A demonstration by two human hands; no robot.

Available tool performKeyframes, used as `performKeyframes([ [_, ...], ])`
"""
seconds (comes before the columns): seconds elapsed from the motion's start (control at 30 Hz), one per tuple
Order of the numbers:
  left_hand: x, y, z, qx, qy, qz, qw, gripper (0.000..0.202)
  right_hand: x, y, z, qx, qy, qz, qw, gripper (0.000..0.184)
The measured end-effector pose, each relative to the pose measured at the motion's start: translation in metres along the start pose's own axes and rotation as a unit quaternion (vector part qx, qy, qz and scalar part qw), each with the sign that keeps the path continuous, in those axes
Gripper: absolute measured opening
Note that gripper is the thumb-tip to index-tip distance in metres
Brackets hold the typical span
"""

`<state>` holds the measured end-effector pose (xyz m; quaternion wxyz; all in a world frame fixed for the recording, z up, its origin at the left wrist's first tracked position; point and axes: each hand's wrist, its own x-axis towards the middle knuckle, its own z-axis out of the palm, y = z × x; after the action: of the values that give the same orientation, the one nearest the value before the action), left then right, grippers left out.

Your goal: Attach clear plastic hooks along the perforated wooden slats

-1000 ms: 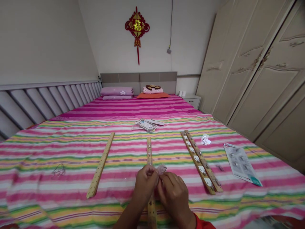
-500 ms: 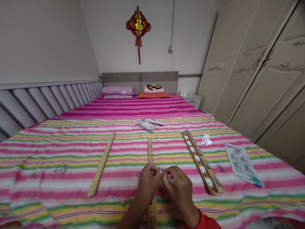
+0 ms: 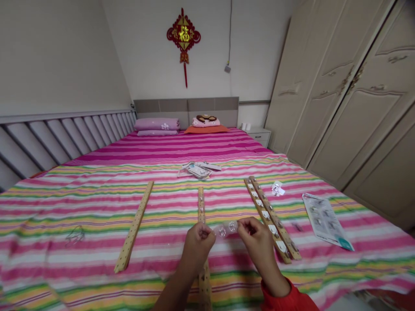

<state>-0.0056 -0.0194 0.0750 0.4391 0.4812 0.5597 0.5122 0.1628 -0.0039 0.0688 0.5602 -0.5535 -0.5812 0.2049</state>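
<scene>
Both my hands hold a clear plastic strip with round shapes in it (image 3: 227,229) stretched between them. The fingertips of my left hand (image 3: 197,245) pinch its left end, and those of my right hand (image 3: 257,242) pinch its right end. Below the strip, a long wooden slat with holes (image 3: 205,287) lies lengthwise on the bed, partly covered by my left hand. Small shiny pieces (image 3: 201,204) sit along its far end. To the right lie two more slats side by side; the left one bears a row of white pieces (image 3: 265,214), the right one (image 3: 274,217) small metal-looking pieces.
Another holed slat (image 3: 135,226) lies at left, near a thin clear scrap (image 3: 75,235). Opened packaging (image 3: 199,169) rests farther back. At right are a shiny cluster (image 3: 277,188) and a flat printed packet (image 3: 327,222). The striped sheet (image 3: 81,190) has folds.
My hands have moved apart, the right one shifting rightward. The clear strip, bunched between my fingers before, is now spread out. The view has turned slightly.
</scene>
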Motion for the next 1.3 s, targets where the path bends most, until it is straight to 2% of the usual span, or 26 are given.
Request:
performKeyframes([
  [0.13,-0.001,-0.003,-0.012,0.004,0.014,-0.004,1.0,0.014,0.013,0.009,-0.013,0.088,0.058,0.091,0.99,0.019],
  [0.3,-0.004,0.003,-0.026,-0.004,0.0,0.013,1.0,0.022,0.023,0.025,-0.016,0.107,0.091,0.08,0.987,0.02],
  [0.4,-0.006,0.004,-0.029,0.015,0.015,0.048,0.999,0.022,0.021,0.04,-0.006,0.143,0.086,0.12,0.979,0.02],
  [0.47,-0.008,0.003,-0.03,0.055,0.03,0.097,0.993,0.02,0.017,0.051,0.002,0.212,0.082,0.183,0.956,0.02],
  [0.6,-0.01,-0.003,-0.032,0.136,0.061,0.189,0.971,0.016,0.009,0.068,0.014,0.347,0.102,0.296,0.884,0.022],
  [0.67,-0.01,-0.006,-0.034,0.159,0.073,0.22,0.96,0.015,0.008,0.072,0.017,0.375,0.11,0.325,0.861,0.024],
  [0.73,-0.01,-0.008,-0.034,0.173,0.082,0.243,0.951,0.014,0.007,0.074,0.019,0.389,0.117,0.332,0.852,0.025],
  [1.07,-0.014,-0.01,-0.032,0.199,0.087,0.312,0.925,0.013,0.001,0.086,0.022,0.384,0.104,0.33,0.856,0.022],
  [1.3,-0.016,-0.013,-0.032,0.205,0.081,0.323,0.92,0.012,-0.004,0.085,0.018,0.291,0.093,0.312,0.9,0.024],
])
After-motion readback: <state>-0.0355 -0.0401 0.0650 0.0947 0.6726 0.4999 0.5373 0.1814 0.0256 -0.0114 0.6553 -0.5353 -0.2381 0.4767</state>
